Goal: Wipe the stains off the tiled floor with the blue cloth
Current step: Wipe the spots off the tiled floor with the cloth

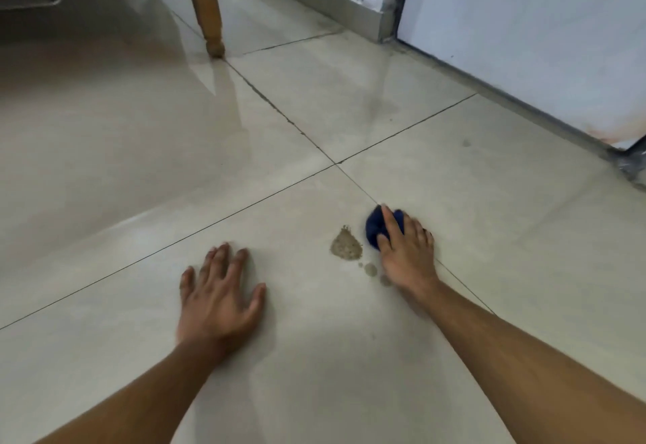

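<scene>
We note the right hand pressing the bunched blue cloth to the tiled floor, the brown stain just to its left, the left hand spread flat, farther off.

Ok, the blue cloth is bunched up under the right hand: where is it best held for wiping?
Press down from above on the top of the bunched blue cloth, as the right hand does, fingers draped over the wad. It lies low on the tiled floor, just right of the brown stain.
</scene>
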